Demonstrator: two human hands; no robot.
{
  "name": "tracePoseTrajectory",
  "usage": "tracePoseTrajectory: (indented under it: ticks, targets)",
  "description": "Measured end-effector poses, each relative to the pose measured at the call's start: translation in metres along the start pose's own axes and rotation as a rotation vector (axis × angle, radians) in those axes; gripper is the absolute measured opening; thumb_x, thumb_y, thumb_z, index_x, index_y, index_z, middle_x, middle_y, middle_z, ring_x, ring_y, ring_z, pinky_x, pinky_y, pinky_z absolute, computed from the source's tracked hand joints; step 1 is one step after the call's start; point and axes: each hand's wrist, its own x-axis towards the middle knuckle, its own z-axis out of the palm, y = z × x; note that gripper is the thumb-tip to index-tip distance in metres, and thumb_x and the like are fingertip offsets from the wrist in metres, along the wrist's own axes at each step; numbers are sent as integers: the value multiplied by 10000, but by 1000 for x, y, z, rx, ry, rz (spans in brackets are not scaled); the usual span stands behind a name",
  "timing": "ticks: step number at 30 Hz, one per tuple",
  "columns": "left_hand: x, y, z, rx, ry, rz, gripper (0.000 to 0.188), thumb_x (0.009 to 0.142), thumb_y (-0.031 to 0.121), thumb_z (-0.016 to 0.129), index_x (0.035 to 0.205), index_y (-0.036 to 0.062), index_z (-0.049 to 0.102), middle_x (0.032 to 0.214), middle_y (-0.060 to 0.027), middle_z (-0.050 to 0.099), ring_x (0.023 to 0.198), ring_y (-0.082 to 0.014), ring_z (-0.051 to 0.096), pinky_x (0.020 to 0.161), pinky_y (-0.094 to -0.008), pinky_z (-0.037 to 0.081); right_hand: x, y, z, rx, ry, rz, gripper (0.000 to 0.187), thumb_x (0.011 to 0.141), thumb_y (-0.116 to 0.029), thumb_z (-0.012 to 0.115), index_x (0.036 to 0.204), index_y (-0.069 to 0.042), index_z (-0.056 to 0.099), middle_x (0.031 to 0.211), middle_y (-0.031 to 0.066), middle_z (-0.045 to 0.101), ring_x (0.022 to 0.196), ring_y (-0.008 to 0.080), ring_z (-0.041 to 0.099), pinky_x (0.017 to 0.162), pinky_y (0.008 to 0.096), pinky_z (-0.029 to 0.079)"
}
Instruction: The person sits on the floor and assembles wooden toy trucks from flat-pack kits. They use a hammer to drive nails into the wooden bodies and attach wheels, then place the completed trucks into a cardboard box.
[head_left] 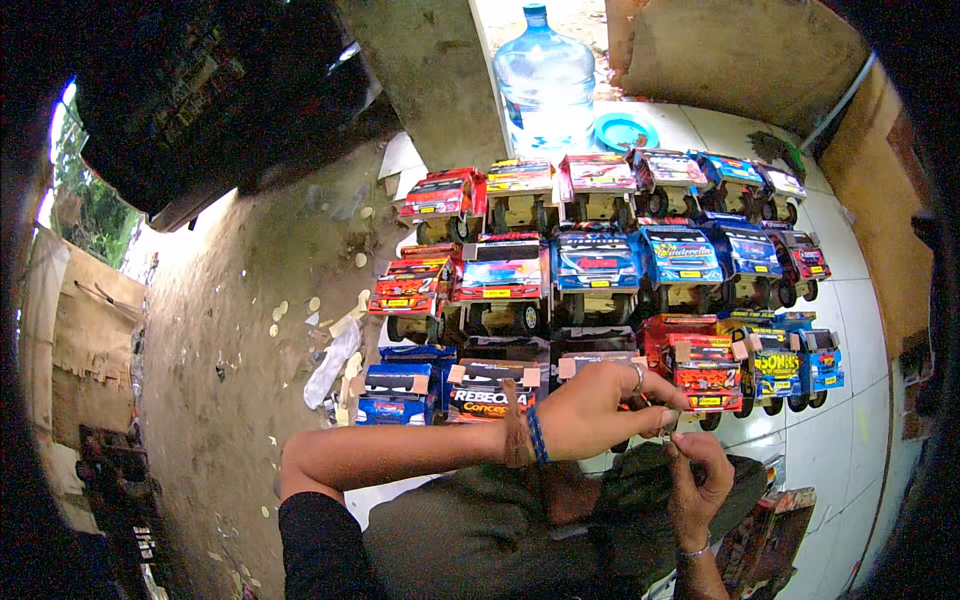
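Note:
My left hand (595, 408) reaches across from the left, with a ring on a finger and a brown band and a blue bracelet at the wrist. Its thumb and forefinger are closed near the front of a red toy truck (707, 377). Just below, my right hand (700, 482) is pinched with its fingertips almost against the left thumb. Whatever sits between the two sets of fingertips is too small to make out. Behind my left hand a dark toy truck (595, 362) is partly hidden. Beside it stands a black toy truck (490, 390) with small tan tabs at its front corners.
Several colourful toy trucks, including a blue one (597, 265), stand in rows on white tiles (850, 405). Behind them are a large water bottle (545, 80) and a blue basin (626, 130). Plastic scrap (332, 365) lies on the dirt floor at left. My legs are below.

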Motion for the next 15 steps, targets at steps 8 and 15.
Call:
tracePoseTrajectory:
  ticks: [8, 15]
  targets:
    - [2, -14, -15, 94, -37, -58, 255, 946, 198, 645, 1155, 63, 699, 1011, -109, 715, 923, -152, 678, 828, -301, 530, -4, 6, 14, -38, -46, 93, 130, 822, 40, 705, 947, 9, 684, 894, 127, 710, 794, 199, 680, 730, 303, 537]
    - [34, -4, -109, 178, 110, 3, 277, 958, 198, 648, 1163, 12, 663, 1016, -67, 707, 920, -145, 679, 835, -303, 547, -37, 28, -8, 273, 151, 706, 280, 998, -196, 564, 1225, -31, 565, 956, 108, 709, 506, 59, 477, 457, 209, 411]
